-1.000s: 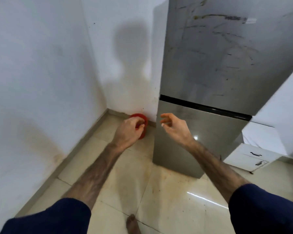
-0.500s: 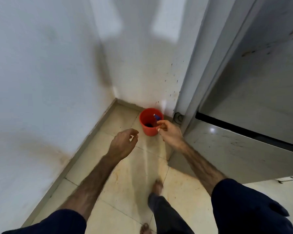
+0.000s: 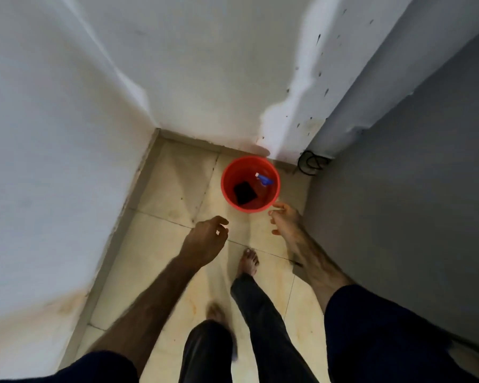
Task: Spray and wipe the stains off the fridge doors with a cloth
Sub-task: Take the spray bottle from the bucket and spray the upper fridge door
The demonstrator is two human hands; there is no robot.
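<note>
A red bucket (image 3: 271, 199) stands on the floor in the corner beside the fridge. Inside it lie a dark folded cloth (image 3: 244, 193) and a spray bottle with a blue head (image 3: 265, 180). My left hand (image 3: 205, 239) hovers in front of the bucket to its left, fingers loosely curled, holding nothing. My right hand (image 3: 285, 221) hangs just at the bucket's near right rim, fingers apart and empty. The grey side of the fridge (image 3: 415, 194) fills the right of the view; its doors are out of sight.
White walls (image 3: 67, 134) meet in a corner behind the bucket. A black cable (image 3: 311, 161) lies at the fridge's back foot. My bare feet (image 3: 249, 262) stand on the beige tiled floor (image 3: 163, 239) in the narrow gap between wall and fridge.
The view has swung down and closer to the bucket, so the fridge doors are gone from sight. Both hands have dropped lower toward the bucket. I have stepped forward.
</note>
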